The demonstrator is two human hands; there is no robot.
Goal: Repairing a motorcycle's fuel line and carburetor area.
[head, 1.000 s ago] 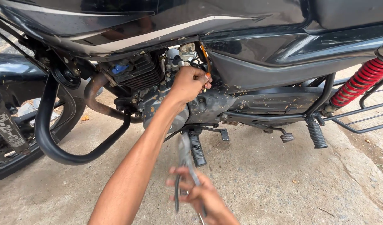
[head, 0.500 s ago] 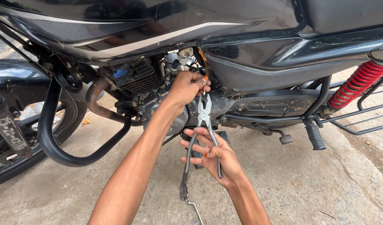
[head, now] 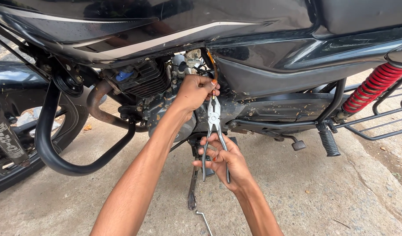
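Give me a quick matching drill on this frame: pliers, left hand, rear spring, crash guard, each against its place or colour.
Things:
1. pliers
2. left hand
3. rear spring
4. crash guard

Descriptions:
A. red coil, far right
B. black curved bar beside the front wheel
C. up at the engine
D. gripped by the right hand, nose pointing up

Pairs: 1-D, 2-C, 3-A, 4-B

Open concrete floor [head: 349,192] below the hands, engine [head: 144,83], side panel [head: 271,74] and crash guard [head: 61,148] crowding above
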